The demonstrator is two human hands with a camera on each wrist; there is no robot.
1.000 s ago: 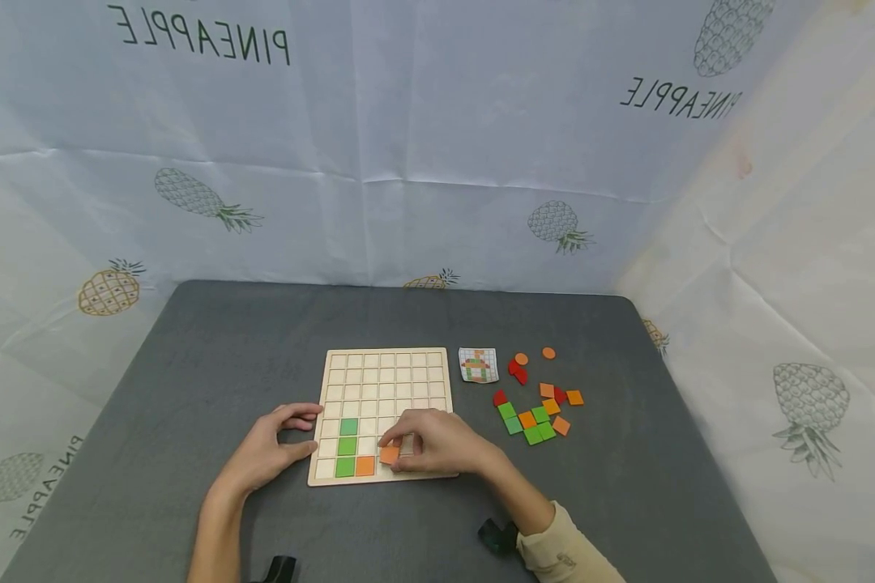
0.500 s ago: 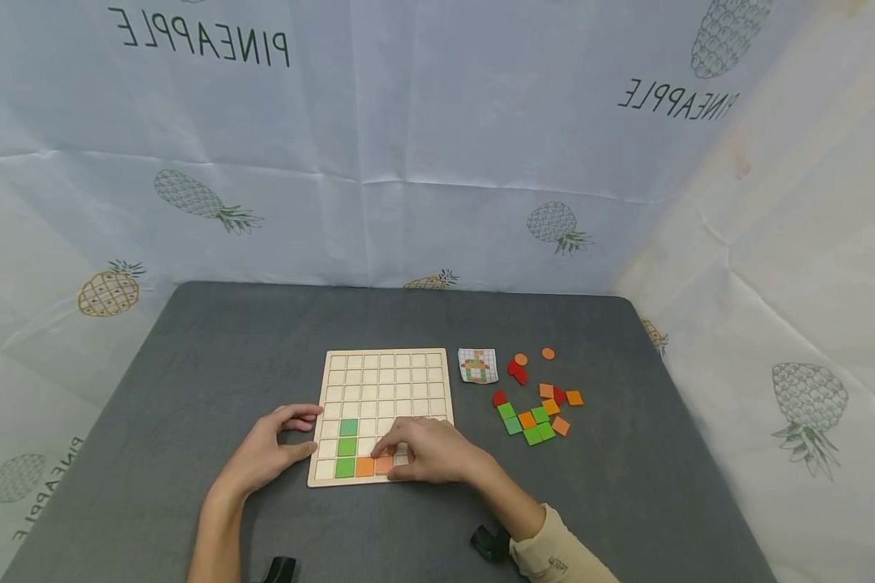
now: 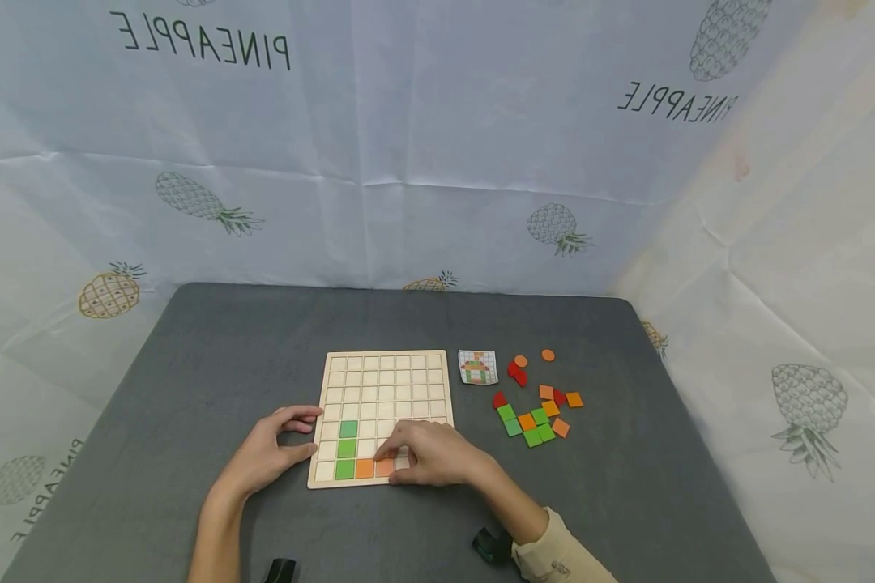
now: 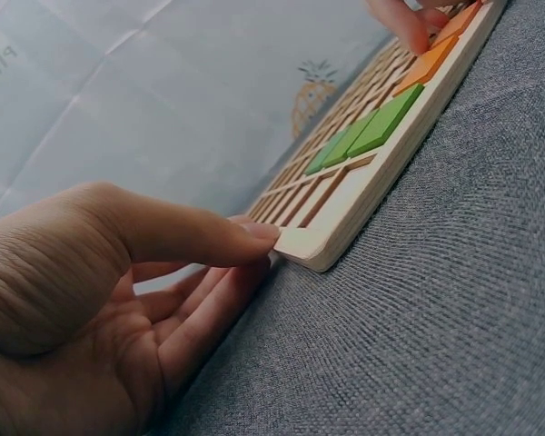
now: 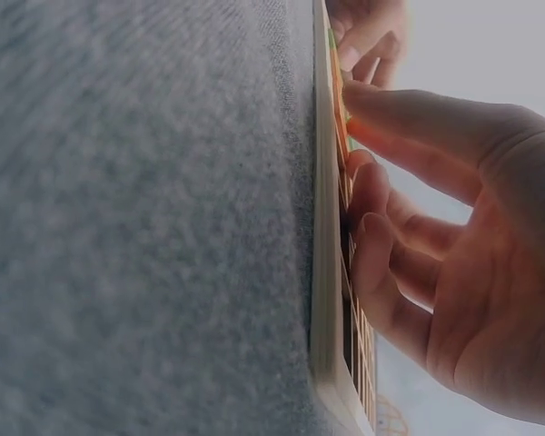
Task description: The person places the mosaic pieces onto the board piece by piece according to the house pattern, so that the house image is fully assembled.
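A pale wooden grid board (image 3: 386,377) lies on the table. My left hand (image 3: 266,449) rests at its left side, thumb and fingertips touching the edge near the front corner. The other hand, my right (image 3: 437,455), reaches over the board's front row. Its thumb and index finger pinch an orange square tile (image 3: 384,467) lying in a cell there, partly covered by the fingers. Another orange tile (image 3: 364,469) sits just left of it. Beside that, a green tile (image 4: 388,120) starts a column of three greenish tiles running away from the front edge.
Right of the board is a small pattern card (image 3: 477,368). Farther right lie loose pieces: green squares (image 3: 539,435), orange squares (image 3: 574,400), red pieces (image 3: 517,373) and orange discs (image 3: 548,355). A pineapple-print cloth (image 3: 379,121) hangs behind the grey table (image 3: 262,340).
The right hand has moved slightly left and toward the front, and the orange tile it carried tilted now lies flat beside the other orange one. The left hand has stayed at the board's edge.
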